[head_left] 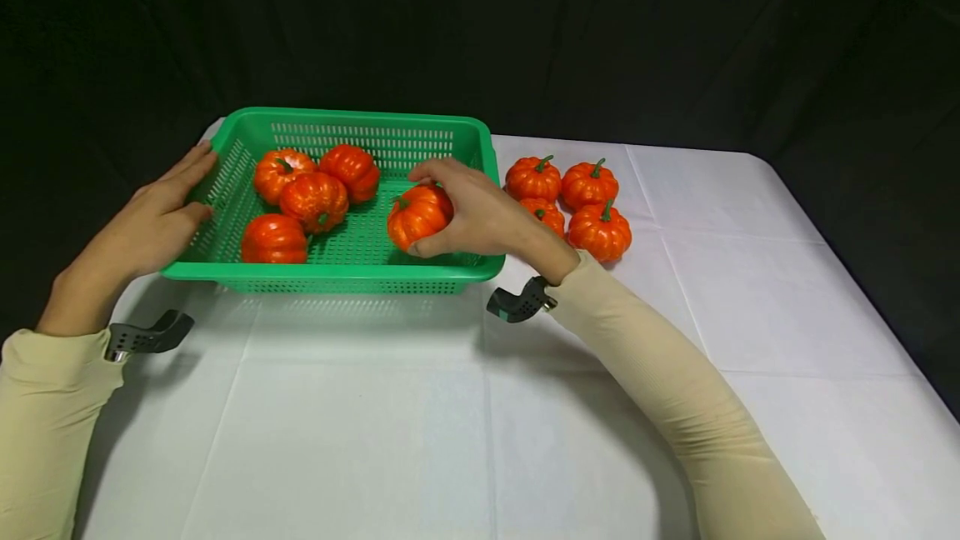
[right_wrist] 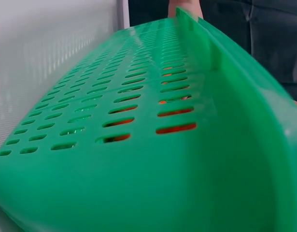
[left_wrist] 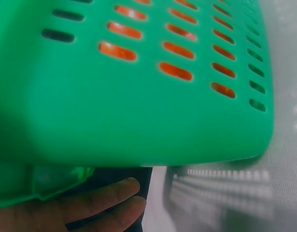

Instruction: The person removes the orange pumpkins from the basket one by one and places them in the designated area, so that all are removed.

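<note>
My right hand (head_left: 480, 211) grips a small orange pumpkin (head_left: 417, 219) between thumb and fingers, over the right part of a green plastic basket (head_left: 337, 272). My left hand (head_left: 153, 219) touches the basket's left end, its fingers (left_wrist: 105, 198) fairly straight along the outside. Several orange pumpkins (head_left: 315, 202) sit grouped in the left half of the basket. In the right wrist view the basket wall (right_wrist: 124, 179) fills most of the frame, and the held pumpkin is hidden there.
Several more pumpkins (head_left: 600, 232) with green stems stand on the white tablecloth (head_left: 360, 415), just right of the basket. A black cloth (head_left: 525, 40) hangs behind the table. Dark wrist mounts (head_left: 519, 302) stick out from both sleeves.
</note>
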Tool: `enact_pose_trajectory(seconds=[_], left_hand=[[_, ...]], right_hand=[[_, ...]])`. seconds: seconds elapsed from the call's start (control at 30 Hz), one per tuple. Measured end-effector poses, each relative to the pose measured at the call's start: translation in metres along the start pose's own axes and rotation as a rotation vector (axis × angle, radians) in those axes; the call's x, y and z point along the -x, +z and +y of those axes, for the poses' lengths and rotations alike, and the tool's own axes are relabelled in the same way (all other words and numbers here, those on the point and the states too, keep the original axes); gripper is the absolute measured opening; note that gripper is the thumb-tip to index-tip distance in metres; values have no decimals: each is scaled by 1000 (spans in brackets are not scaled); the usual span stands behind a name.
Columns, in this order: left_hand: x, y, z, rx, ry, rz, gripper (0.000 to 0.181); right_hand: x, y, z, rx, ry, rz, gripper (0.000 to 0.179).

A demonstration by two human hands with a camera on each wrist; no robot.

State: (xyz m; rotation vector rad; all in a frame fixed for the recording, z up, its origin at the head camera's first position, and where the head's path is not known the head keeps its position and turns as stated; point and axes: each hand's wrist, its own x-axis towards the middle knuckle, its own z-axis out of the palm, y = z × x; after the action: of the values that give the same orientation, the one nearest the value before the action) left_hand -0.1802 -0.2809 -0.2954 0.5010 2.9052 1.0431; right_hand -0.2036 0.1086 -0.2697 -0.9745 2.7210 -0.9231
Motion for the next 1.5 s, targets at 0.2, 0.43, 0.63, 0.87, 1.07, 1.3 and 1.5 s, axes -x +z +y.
enact_pose_trajectory(seconds=[0.2,0.43,0.63,0.87,1.07,1.3,1.5], left_hand=[[0,0,0,1,-7,-2,64],[-1,0,-1,-4,-10,0,64],[-1,1,-1,-3,-10,2,64],[-1,0,-1,-2,-7,-2,64],[0,0,-1,-5,-7,-6,64],[-1,0,0,-7,-7,-1,63],[0,0,-1,-9,-6,-3,64]], right_hand=[[4,0,0,9,-2,18,71],[9,-1,0,-5,-7,35,70],[14,-3,-1,-31,15,44,72],[19,-7,-1,-80,39,71,72],[23,-9,0,-109,42,96,72],[29,-13,1,-139,14,126,72],[34,-15,3,-160,-2,160,71]])
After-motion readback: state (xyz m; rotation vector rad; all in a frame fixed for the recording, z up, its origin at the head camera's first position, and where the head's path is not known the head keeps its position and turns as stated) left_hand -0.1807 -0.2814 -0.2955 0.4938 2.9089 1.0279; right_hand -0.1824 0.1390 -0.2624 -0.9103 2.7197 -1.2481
